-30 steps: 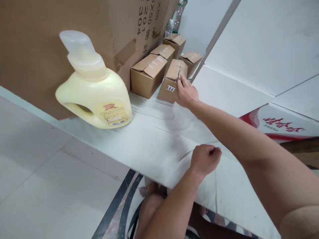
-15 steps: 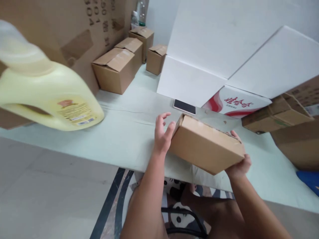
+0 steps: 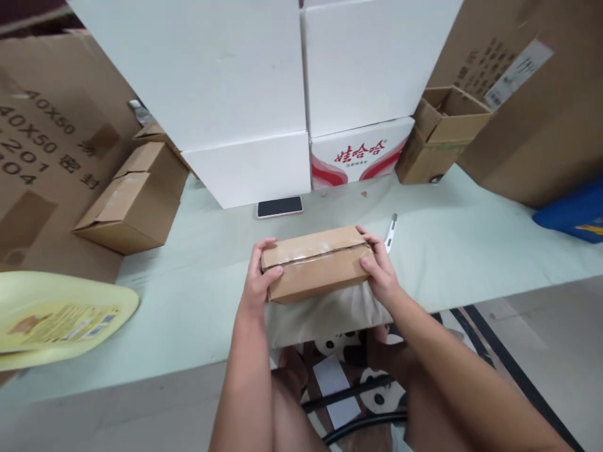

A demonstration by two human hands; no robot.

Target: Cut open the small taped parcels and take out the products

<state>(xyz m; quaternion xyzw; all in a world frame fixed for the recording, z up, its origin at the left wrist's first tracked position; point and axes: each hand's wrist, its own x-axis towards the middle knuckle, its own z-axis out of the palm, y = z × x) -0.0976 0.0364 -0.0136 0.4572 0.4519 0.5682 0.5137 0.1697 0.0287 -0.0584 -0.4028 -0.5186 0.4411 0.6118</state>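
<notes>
Between my two hands is a small brown cardboard box (image 3: 316,265), its taped seam facing up. My left hand (image 3: 260,276) grips the left end, thumb on the upper face. At the opposite end my right hand (image 3: 379,267) closes round the corner, thumb pressed on top. The box is over the front part of the cloth-covered table (image 3: 207,314); whether it touches the cloth I cannot tell. Just beyond my right hand lies a white utility knife (image 3: 391,233). A phone (image 3: 280,207) lies flat behind the box, its dark screen up.
White cartons (image 3: 245,169) rise at the back, beside a red-and-white printed carton (image 3: 358,152). On the right are an open cardboard box (image 3: 438,135) and a blue container (image 3: 572,210). Closed brown boxes (image 3: 141,201) and a yellow jug (image 3: 61,317) stand left.
The view has swung right. The box has been levelled and turned so its taped seam shows. My left fingers, loosely spread before, now grip its end; the utility knife has come into sight.
</notes>
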